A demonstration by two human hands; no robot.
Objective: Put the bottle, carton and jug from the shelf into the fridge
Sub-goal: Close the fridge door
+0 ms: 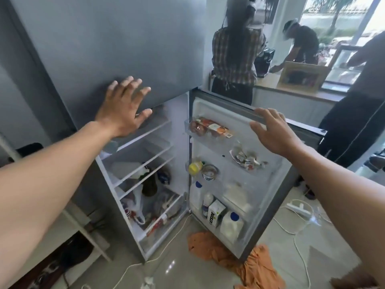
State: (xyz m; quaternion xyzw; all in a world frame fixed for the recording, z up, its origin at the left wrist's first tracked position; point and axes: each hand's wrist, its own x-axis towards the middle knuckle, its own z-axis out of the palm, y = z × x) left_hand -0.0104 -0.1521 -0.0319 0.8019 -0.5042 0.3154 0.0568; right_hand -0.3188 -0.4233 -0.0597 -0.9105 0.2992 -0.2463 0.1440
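Observation:
The fridge's lower door [245, 113] stands open to the right. In its bottom door rack stand a small white bottle [208, 202], a white carton with black print [216, 212] and a white jug with a blue cap [231, 225], side by side. My left hand [123, 105] lies flat, fingers spread, on the closed grey freezer door [116, 49] near its lower edge. My right hand [275, 130] rests with its fingers on the top edge of the open door and holds nothing else.
Inside, glass shelves [145, 151] hold a dark bottle, a plastic bag and packets. Door racks carry food packs and jars. An orange cloth [245, 259] and white cables lie on the floor below. A white shelf unit [87, 232] stands at the left. Three people work at a counter behind.

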